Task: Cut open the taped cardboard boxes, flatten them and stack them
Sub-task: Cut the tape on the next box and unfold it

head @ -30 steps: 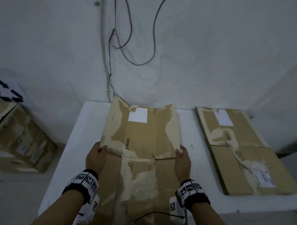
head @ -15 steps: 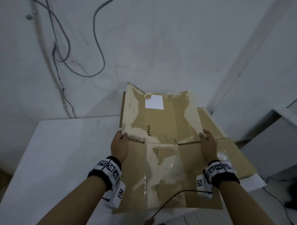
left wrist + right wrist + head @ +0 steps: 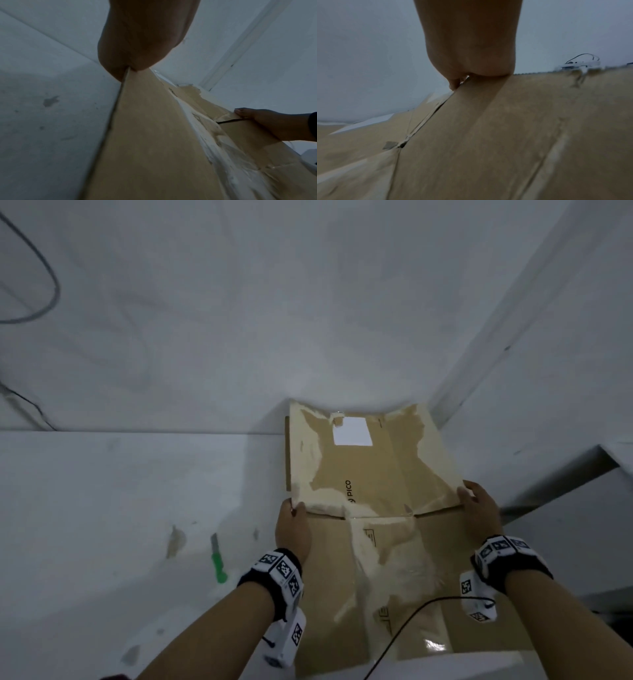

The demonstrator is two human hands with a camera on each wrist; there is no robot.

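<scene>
Head view: I hold one flattened cardboard box (image 3: 383, 539) over the white table's (image 3: 102, 508) right end; my left hand (image 3: 293, 529) grips its left edge, my right hand (image 3: 479, 508) its right edge; a green-handled knife (image 3: 218, 559) lies on the table, left of the box.
Left wrist view: thumb and fingers (image 3: 118, 70) pinch the box edge.
Right wrist view: fingers (image 3: 453, 82) curl over the cardboard rim.
</scene>
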